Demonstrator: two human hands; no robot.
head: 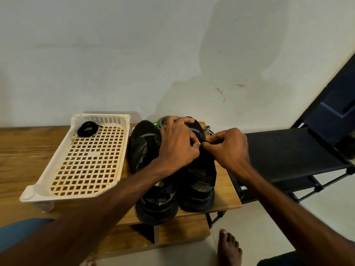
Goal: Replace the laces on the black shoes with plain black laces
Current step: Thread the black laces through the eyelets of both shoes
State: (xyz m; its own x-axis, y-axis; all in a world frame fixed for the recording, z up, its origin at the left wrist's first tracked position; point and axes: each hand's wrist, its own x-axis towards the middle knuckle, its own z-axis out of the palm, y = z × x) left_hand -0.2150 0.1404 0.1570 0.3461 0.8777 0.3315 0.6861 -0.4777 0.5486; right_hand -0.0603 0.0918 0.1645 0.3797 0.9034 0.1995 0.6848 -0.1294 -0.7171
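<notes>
Shoes [146, 150] side by side on wood table [28, 150], toes toward stained white wall [134, 54]. Left hand [178, 144] curls over right shoe [199, 189]; right hand [228, 148] pinches a dark lace end [205, 141] there, fingers tight. Spare black lace [87, 129] coiled in white tray [38, 191], left of shoes. Checkered laces [163, 120] behind. Black rack [288, 150] right, tiled floor [249, 217], bare foot [228, 248].

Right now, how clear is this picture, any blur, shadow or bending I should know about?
Head view: dim, warm light; a soft shadow falls on the wall; wide-angle distortion slants the black rack; the left hand and right hand are sharp, but the black shoes swallow detail, so what the right hand pinches cannot be told; the coiled black lace in the basket reads clearly.
</notes>
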